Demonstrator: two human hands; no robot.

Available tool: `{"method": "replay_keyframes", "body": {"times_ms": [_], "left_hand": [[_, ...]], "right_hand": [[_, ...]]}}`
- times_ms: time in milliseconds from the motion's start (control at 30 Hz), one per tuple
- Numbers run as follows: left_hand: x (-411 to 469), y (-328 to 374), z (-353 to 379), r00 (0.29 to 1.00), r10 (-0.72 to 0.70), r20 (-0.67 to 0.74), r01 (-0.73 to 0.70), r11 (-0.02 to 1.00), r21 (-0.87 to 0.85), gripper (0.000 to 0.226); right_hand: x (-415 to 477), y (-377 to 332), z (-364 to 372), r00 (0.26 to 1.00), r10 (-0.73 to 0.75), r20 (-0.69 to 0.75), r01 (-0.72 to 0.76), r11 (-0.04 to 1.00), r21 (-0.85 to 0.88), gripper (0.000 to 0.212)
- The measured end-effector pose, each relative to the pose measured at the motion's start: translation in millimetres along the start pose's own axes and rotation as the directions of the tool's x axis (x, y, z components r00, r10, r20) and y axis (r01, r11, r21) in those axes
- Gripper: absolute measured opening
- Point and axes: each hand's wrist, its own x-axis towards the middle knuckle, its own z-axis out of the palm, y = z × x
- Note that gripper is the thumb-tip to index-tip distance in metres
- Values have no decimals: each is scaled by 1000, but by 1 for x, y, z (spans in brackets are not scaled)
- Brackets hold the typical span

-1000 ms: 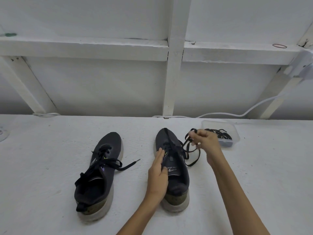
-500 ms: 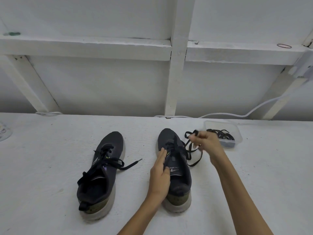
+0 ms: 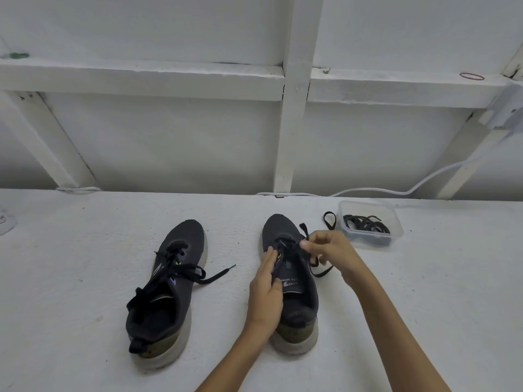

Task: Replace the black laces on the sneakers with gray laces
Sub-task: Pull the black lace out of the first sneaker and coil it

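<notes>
1. Looking down from the head camera, the right hand (image 3: 331, 253) pinches the black lace (image 3: 318, 274) of the middle sneaker (image 3: 294, 278), just above its tongue, in the center of the frame. Its finger and thumb are pressed together on the lace.
2. The left hand (image 3: 266, 290) rests on that sneaker's side, fingers straight and close together, holding it down.
3. Some of this lace lies loose to the right of the shoe, so I think it is partly pulled out (not all the way).
4. The other sneaker (image 3: 169, 292), at lower left, has its black lace in, untied.
5. A clear box (image 3: 396, 222) at middle right holds dark laces (image 3: 365, 223) (I cannot tell if they are the gray ones).
6. No gray lace is in either shoe, so most of the job is left.
</notes>
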Motion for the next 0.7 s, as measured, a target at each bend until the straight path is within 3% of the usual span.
{"method": "replay_keyframes", "body": {"times_ms": [100, 167, 333, 433, 500, 567, 700], "left_hand": [[0, -1, 0, 1000, 0, 1, 0, 1000, -2, 63], [0, -2, 0, 1000, 7, 0, -7, 1000, 4, 63], [1, -1, -3, 994, 110, -15, -108, 991, 76, 57], [7, 5, -9, 956, 291, -33, -280, 942, 183, 36], [17, 14, -13, 943, 333, -9, -321, 914, 248, 23], [31, 25, -17, 948, 311, 70, -313, 866, 391, 25], [54, 49, -24, 949, 198, 245, -314, 665, 678, 25]], "right_hand": [[6, -4, -6, 973, -31, -227, 50, 996, 77, 25], [7, -1, 0, 966, -12, -256, 51, 988, 146, 24], [-3, 9, 12, 996, 54, -75, -41, 986, 160, 24], [-10, 14, 14, 998, 57, -2, -57, 992, 111, 25], [-13, 15, 14, 999, 43, -6, -42, 992, 120, 23], [-14, 15, 13, 999, 33, -2, -32, 993, 117, 22], [-15, 14, 12, 1000, 18, 24, -19, 998, 53, 21]]}}
